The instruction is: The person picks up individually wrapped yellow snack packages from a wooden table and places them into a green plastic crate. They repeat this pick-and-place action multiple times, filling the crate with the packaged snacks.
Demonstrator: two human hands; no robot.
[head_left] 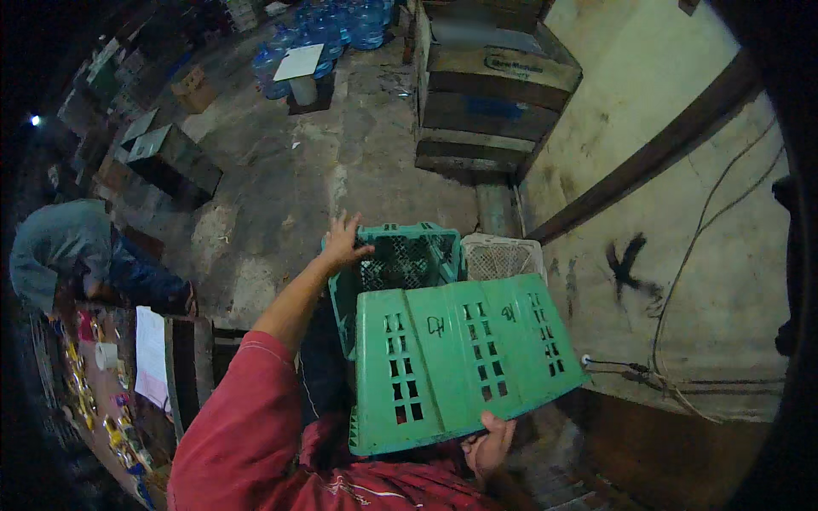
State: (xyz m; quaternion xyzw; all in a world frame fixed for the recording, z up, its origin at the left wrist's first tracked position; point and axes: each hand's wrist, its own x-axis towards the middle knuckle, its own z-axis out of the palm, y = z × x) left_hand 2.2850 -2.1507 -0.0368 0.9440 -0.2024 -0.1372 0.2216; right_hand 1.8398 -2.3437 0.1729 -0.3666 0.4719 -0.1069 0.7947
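Observation:
A green plastic crate with rows of slots is tilted up in front of my body, its slotted side facing up. My right hand is closed on the lower edge of this crate, partly hidden beneath it. Just beyond stands a second green crate, its open top and mesh inside showing. My left hand is at the far left corner of that second crate, its fingers spread and the thumb pointing right. To the right of it sits a white mesh crate, partly covered by the tilted one.
A stained wall with hanging cables runs along the right. Wooden boxes are stacked ahead. Blue water jugs stand at the far end. On the left a person bends beside a cluttered table with a paper sheet.

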